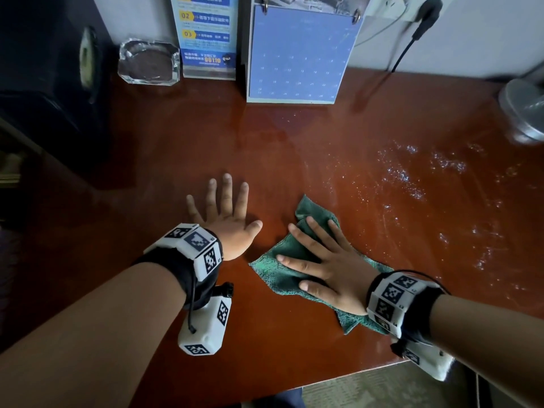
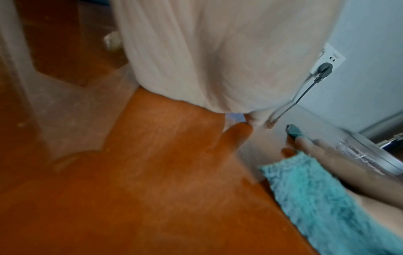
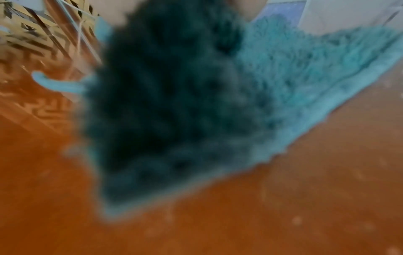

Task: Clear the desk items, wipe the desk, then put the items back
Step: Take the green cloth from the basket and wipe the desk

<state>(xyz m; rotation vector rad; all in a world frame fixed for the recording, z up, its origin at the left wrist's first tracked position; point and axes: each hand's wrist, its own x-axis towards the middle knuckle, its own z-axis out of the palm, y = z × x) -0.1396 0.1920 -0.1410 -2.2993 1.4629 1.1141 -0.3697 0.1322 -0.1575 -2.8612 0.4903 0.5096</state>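
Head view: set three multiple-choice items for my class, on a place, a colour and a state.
1. Where does the glass ashtray stand? A. back left of the desk B. front right edge C. on the floor
2. What colour is the cloth? A. red B. green C. white
3. How does the left hand lie? A. flat, fingers spread B. in a fist C. gripping a pen
Answers: 1 A, it stands beside the blue leaflet stand; 2 B, green shows under the right hand; 3 A, its palm rests on bare wood.
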